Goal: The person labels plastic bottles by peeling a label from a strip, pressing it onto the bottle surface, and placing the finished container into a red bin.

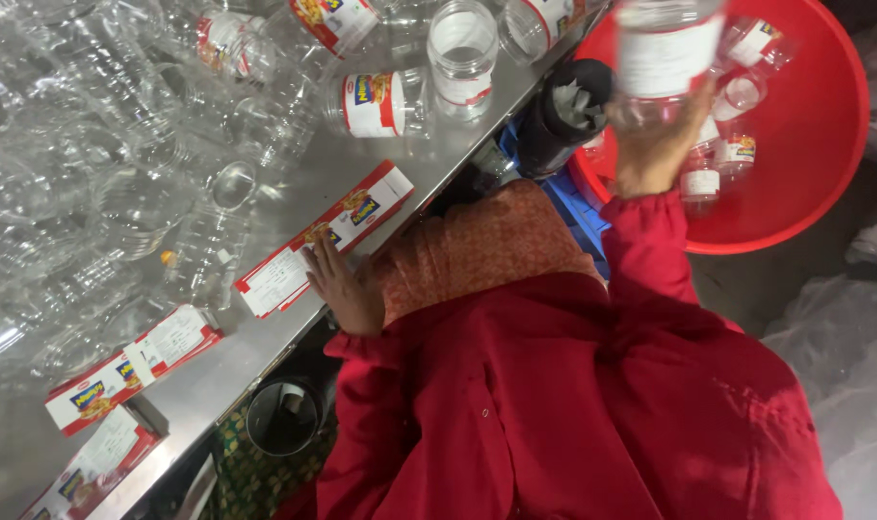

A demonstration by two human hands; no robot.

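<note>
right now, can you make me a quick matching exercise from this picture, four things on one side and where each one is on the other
Things:
1. left hand
2. right hand
3. red basin
4. black round container

Places:
A. below the edge of the metal table
B. beside the table end, holding labelled jars
C. flat on a strip of red and white labels on the table
D. raised over the basin, gripping a clear labelled jar

Pairs: 1-C, 2-D, 3-B, 4-A
</note>
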